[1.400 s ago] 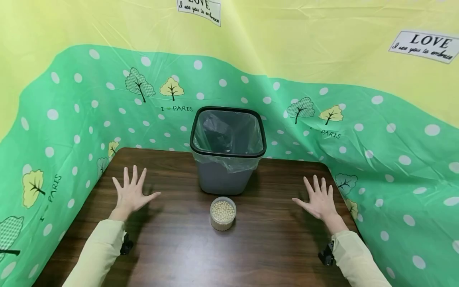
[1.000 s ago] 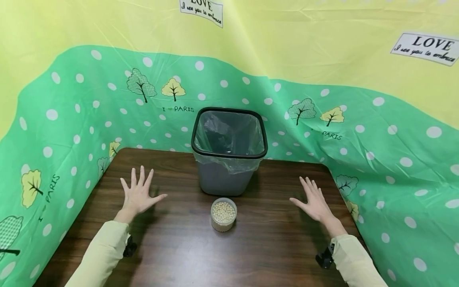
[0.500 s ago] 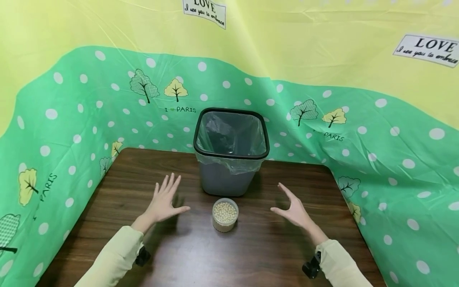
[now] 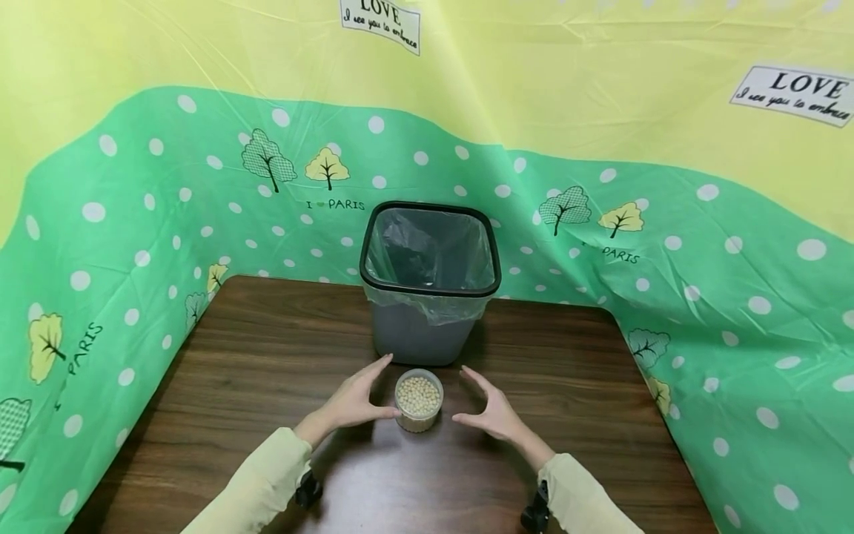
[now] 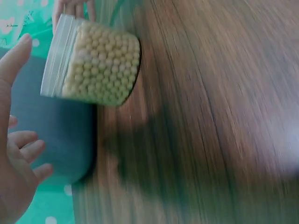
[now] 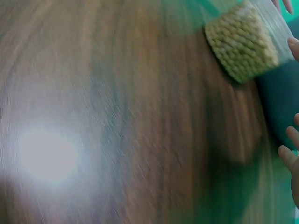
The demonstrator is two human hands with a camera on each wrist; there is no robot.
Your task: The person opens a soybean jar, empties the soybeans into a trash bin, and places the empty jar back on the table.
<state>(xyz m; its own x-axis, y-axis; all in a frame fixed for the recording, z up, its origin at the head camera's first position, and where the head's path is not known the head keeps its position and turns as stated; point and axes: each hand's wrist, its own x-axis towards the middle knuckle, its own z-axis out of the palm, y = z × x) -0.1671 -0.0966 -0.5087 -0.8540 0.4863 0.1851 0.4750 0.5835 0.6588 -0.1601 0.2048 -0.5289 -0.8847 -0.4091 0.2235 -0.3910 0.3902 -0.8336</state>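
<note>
A clear plastic jar of pale round beans [image 4: 418,398] stands upright on the dark wooden table [image 4: 267,334]. My left hand [image 4: 356,398] is just left of it, thumb at the jar's near side and fingers spread apart from the thumb. On the other side my right hand [image 4: 492,413] reaches in with a small gap to the jar, thumb and fingers apart. Both hands hold nothing. In the left wrist view the jar [image 5: 103,63] is seen side-on, filled with beans below a ridged clear rim. The right wrist view shows the jar [image 6: 243,42] near its upper right corner.
Right behind the jar stands a grey bin [image 4: 423,330] with a black rim and a clear plastic liner [image 4: 434,308] folded over it. A yellow and green patterned cloth [image 4: 567,119] hangs behind and along both sides of the table.
Both hands have moved inward from the table's sides to either side of the jar, their fingers drawing closer together. The jar and bin stay in place.
</note>
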